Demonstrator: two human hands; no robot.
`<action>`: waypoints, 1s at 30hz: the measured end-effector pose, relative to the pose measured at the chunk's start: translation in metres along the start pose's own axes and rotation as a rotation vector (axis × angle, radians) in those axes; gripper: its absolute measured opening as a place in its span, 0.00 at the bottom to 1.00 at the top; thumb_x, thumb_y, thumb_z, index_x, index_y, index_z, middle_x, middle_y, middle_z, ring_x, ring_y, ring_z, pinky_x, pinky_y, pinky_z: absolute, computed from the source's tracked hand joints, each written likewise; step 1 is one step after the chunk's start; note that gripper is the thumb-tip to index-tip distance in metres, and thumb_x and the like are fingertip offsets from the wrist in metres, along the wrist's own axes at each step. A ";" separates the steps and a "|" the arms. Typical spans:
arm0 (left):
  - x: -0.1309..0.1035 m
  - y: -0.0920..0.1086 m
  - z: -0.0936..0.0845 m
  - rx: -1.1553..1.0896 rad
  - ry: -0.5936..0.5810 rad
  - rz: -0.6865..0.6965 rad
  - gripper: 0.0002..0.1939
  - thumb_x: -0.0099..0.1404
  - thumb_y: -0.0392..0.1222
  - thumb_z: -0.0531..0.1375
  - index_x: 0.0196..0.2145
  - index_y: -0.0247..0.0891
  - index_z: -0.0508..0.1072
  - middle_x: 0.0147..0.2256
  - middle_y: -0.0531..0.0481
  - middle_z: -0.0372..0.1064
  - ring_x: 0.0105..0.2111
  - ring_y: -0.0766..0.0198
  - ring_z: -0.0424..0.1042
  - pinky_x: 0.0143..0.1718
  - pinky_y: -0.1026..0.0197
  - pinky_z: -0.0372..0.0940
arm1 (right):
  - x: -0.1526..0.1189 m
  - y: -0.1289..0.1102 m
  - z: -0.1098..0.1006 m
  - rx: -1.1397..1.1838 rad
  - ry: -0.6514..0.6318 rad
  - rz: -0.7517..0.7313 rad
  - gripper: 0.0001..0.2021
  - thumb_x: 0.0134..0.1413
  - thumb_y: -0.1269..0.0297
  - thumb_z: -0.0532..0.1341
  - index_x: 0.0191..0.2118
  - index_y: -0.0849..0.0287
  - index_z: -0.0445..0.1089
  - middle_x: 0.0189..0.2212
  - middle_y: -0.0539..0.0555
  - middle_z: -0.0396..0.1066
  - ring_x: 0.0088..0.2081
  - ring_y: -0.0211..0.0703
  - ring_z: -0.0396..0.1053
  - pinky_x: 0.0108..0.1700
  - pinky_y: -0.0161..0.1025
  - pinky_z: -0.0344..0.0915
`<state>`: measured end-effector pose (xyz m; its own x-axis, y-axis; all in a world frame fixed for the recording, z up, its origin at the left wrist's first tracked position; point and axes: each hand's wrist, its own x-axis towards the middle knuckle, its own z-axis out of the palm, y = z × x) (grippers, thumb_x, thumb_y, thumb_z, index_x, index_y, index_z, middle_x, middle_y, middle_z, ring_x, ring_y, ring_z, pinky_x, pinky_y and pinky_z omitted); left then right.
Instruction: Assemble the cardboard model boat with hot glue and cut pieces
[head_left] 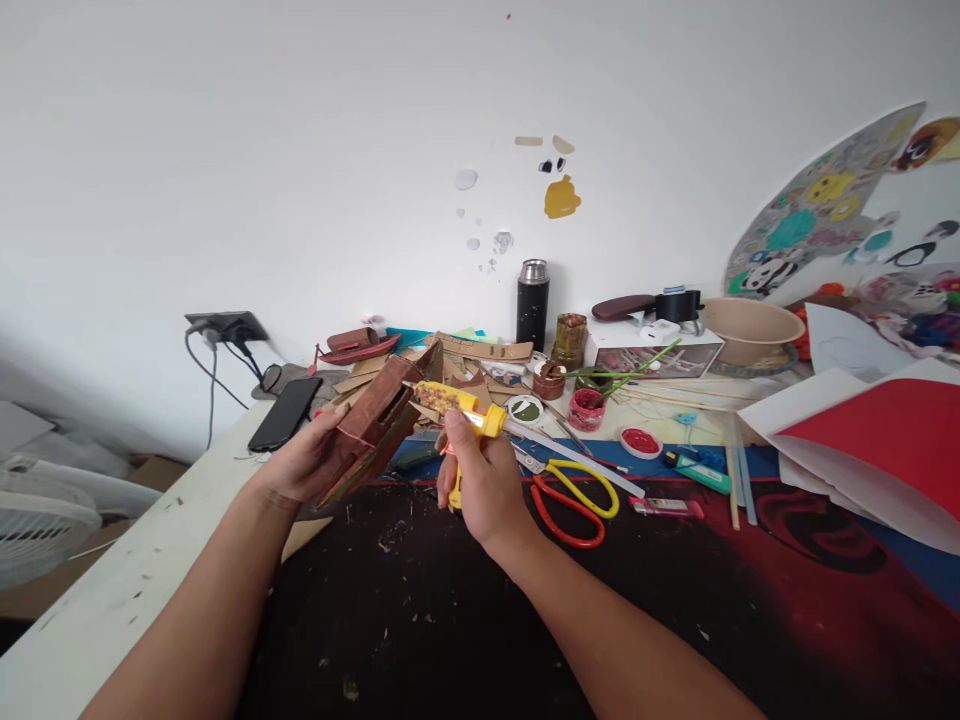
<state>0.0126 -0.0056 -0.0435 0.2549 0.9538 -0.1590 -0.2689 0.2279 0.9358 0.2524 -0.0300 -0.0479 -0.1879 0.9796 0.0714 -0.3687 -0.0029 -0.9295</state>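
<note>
My left hand [304, 462] is closed around a brown-red model boat [379, 405], which it holds tilted above the table. In my right hand [484, 475] is a yellow hot glue gun [446, 398], gripped by its handle. The gun's nozzle points left and is right at the boat's upper side; whether it touches cannot be told. A clear glue stick [577, 458] sticks out of the back of the gun. Just right of my right hand lie scissors [574, 500] with one red and one yellow handle loop.
Behind the hands are cardboard scraps [480, 348], a small red boat [360, 348], a black thermos [532, 305] and open paint pots [586, 410]. A phone [285, 415] lies at left, a fan [45, 515] beyond the table edge. Red paper [885, 440] and a lighter [666, 508] are at right.
</note>
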 end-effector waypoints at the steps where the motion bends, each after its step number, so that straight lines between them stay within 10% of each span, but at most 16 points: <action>1: 0.000 0.000 0.000 -0.006 -0.010 0.004 0.31 0.65 0.64 0.68 0.58 0.43 0.82 0.56 0.41 0.82 0.54 0.42 0.81 0.54 0.49 0.76 | 0.000 0.000 0.000 0.001 0.003 -0.001 0.30 0.61 0.29 0.59 0.28 0.55 0.67 0.09 0.43 0.59 0.11 0.37 0.61 0.17 0.34 0.54; 15: 0.003 0.002 0.002 -0.001 0.120 0.028 0.30 0.60 0.63 0.71 0.54 0.42 0.83 0.49 0.41 0.85 0.48 0.43 0.83 0.46 0.52 0.78 | 0.000 0.000 -0.002 -0.010 0.005 -0.033 0.32 0.62 0.28 0.59 0.27 0.55 0.67 0.09 0.45 0.60 0.13 0.37 0.61 0.19 0.35 0.56; 30: -0.010 0.018 0.043 0.721 0.642 0.751 0.55 0.50 0.38 0.79 0.72 0.46 0.64 0.53 0.42 0.78 0.57 0.40 0.71 0.63 0.45 0.60 | 0.000 -0.005 -0.004 0.015 0.152 -0.152 0.28 0.61 0.31 0.62 0.29 0.54 0.66 0.12 0.44 0.59 0.14 0.40 0.62 0.20 0.38 0.59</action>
<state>0.0449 -0.0190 -0.0117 -0.3018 0.7715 0.5602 0.4762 -0.3871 0.7896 0.2583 -0.0290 -0.0448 0.0100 0.9880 0.1543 -0.3963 0.1455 -0.9065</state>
